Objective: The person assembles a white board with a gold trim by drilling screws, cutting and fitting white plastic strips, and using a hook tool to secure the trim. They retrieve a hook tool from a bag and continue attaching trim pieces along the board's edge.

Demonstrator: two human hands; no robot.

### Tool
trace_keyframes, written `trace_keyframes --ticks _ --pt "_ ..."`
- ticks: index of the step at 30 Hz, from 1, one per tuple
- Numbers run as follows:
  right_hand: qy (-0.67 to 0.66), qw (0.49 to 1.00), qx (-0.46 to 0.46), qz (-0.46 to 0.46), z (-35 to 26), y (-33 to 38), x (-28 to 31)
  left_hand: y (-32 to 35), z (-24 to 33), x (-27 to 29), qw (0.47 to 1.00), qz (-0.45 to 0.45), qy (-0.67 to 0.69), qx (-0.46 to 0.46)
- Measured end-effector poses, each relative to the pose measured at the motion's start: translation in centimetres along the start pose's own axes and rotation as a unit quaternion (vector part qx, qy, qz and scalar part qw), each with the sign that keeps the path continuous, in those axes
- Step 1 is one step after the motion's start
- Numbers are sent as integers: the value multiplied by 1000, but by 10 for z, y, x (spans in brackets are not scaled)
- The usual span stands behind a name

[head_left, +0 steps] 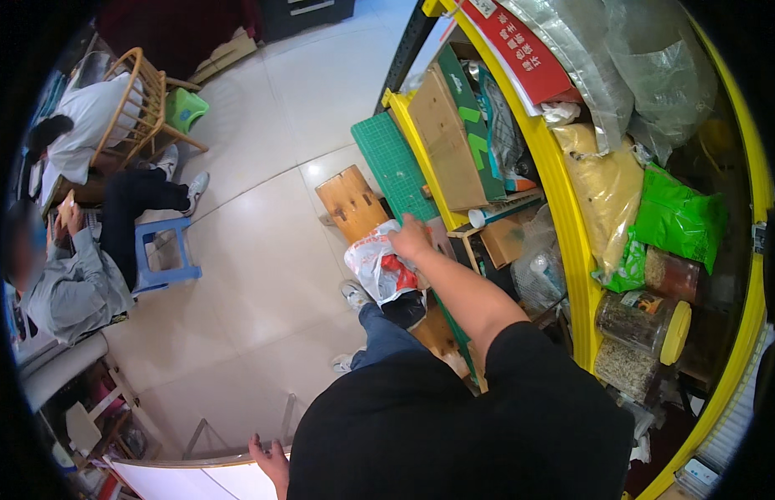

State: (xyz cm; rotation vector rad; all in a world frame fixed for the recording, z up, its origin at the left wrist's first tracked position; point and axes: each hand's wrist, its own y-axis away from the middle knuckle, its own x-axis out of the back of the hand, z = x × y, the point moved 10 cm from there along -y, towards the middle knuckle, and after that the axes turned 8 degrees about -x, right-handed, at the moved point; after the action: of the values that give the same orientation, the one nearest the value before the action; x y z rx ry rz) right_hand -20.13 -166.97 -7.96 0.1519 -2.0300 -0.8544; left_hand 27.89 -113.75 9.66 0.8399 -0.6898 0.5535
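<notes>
My right hand (411, 237) is closed on the top of a white plastic bag (367, 258), with something red showing through its side. The bag hangs beside a wooden stool (352, 204) and partly hides a black bag (405, 310) below it. Just past my fingers lies a green cutting mat (392, 162). My left hand (271, 462) is low at my side, fingers apart and holding nothing, close to the edge of a white tabletop (167, 481).
On my right stands a yellow-framed shelf (571, 225) holding a cardboard box (446, 137), a green packet (679, 217) and yellow-lidded jars (642, 325). A seated person (79, 279) is at the left, beside a blue plastic stool (167, 254) and a bamboo chair (142, 108).
</notes>
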Motion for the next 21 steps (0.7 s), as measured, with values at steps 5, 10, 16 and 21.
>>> trace_keyframes --ticks 5,10,16,21 --pt "14 997 8 -75 3 35 -39 -6 -38 -15 999 8 17 41" --pt "42 988 70 -135 28 88 -59 -65 -69 -67 995 -49 79 33" --pt "101 970 88 -203 119 125 -65 -144 -63 -70 996 9 16 -91" --pt "175 967 9 -183 183 132 -50 -222 -12 -71 990 -29 -3 -137"
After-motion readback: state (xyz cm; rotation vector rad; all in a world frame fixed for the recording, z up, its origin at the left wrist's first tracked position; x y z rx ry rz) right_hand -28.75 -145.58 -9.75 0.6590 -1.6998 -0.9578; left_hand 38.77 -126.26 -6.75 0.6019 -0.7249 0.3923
